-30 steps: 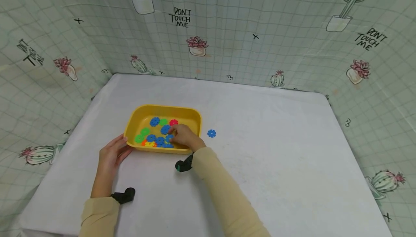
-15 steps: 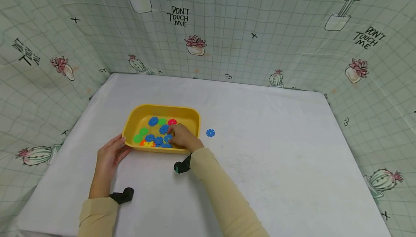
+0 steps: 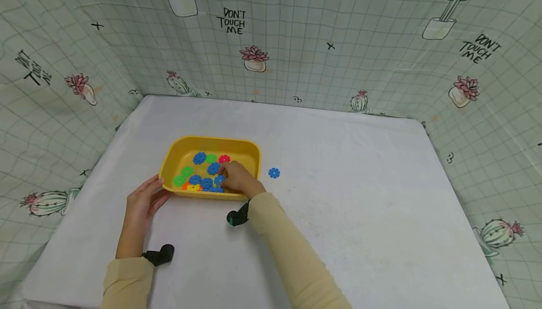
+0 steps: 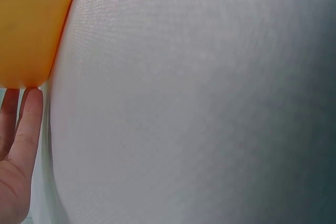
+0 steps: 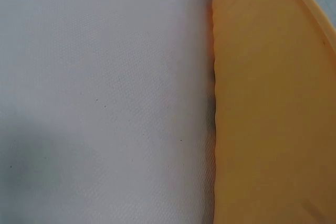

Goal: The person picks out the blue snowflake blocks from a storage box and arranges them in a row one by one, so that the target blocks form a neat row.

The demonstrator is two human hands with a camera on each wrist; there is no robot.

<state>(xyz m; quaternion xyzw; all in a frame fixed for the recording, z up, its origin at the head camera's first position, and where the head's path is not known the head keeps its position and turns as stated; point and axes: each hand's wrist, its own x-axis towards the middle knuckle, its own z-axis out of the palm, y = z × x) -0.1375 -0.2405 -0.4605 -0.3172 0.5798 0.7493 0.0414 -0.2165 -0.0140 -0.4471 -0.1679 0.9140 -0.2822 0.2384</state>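
A yellow plastic tray (image 3: 241, 146) stands on the white-covered table, holding several snowflake building discs. My right hand (image 3: 239, 177) reaches over its front right side, with bent fingers and thumb around a blue snowflake disc (image 3: 219, 180) near the front wall. My left hand (image 3: 141, 201) rests against the tray's front left corner. In the left wrist view, straight fingers (image 4: 29, 121) touch the end wall. The tray's outer wall (image 5: 273, 98) fills the right of the right wrist view, where the right hand's own fingers are hidden.
One loose blue snowflake disc (image 3: 274, 173) lies on the table just right of the tray. Green discs (image 3: 187, 171), a red disc (image 3: 224, 159) and yellow discs (image 3: 194, 188) share the tray with blue ones. A printed cloth (image 3: 296, 64) hangs around the table's back and sides.
The whole head view has shifted slightly. Both hands, the tray and the discs keep their places.
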